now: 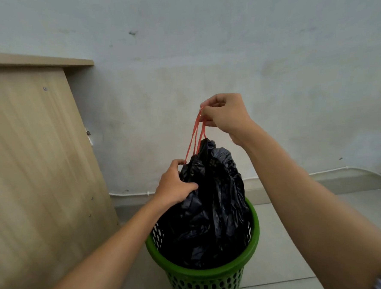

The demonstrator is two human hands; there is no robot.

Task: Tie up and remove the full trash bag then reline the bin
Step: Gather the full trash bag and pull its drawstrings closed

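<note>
up top, right hand [224, 115] pinches red drawstrings [195, 135] — left hand [174, 185] grips black bag [213, 201].

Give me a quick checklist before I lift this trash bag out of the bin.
1. Right hand grip on the red drawstring: ok, loops pinched and pulled taut.
2. Left hand steadying the black bag: ok, it grips the gathered neck.
3. Bag mouth cinched: ok.
4. Knot tied: cannot tell.
5. Bag free of the green bin: not ok, its lower part sits inside.
6. Bag tear-free: cannot tell.
</note>
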